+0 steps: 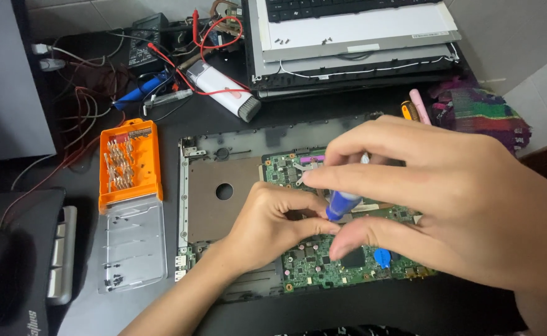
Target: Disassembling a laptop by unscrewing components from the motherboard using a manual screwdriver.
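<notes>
Head view: right hand point(447, 205) fingers pinch a blue-handled screwdriver point(343, 204) upright over a green circuit board point(323, 258). Left hand point(270, 221) rests on the board just beside it, fingertips closed together at the tool's lower end. Board sits in an opened laptop base point(223, 186), mid-desk point(460, 308). Orange bit case point(129, 162) with clear lid lies left of the base. Detached laptop screen panel point(354, 31) lies at the desk's far edge; red wires point(214, 37) and a white tool point(223, 87) near it.

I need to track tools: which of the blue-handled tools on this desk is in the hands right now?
The blue-handled screwdriver over the green circuit board, pinched between right hand and left hand. The other blue tool lies untouched among the cables.
</notes>
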